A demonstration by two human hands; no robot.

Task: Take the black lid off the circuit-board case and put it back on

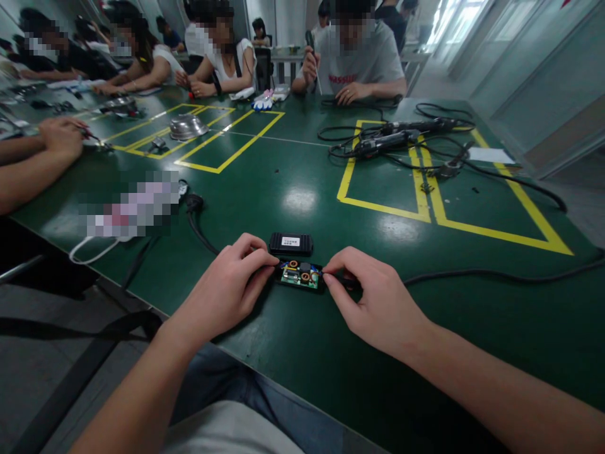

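Note:
An opened power adapter (pixel 299 276) lies on the table in front of me. Its black lower shell holds a green circuit board with copper coils, a glass fuse-like part and blue wires at both ends. My left hand (pixel 236 277) pinches the left end of the adapter between thumb and fingers. At the right end, my right hand (pixel 371 287) pinches thumb and index finger near the wires and the black cable (pixel 467 273). The exact grip of both fingertips is partly hidden. Just behind the board rests the black adapter cover (pixel 291 243), bearing a white label.
A black cord with a plug (pixel 193 203) lies on the left, near a blurred-out pinkish object (pixel 137 205). Corded tools (pixel 392 135) sit at the back right among yellow tape lines. A metal bowl (pixel 188 127) and co-workers' arms (pixel 51 148) are farther left.

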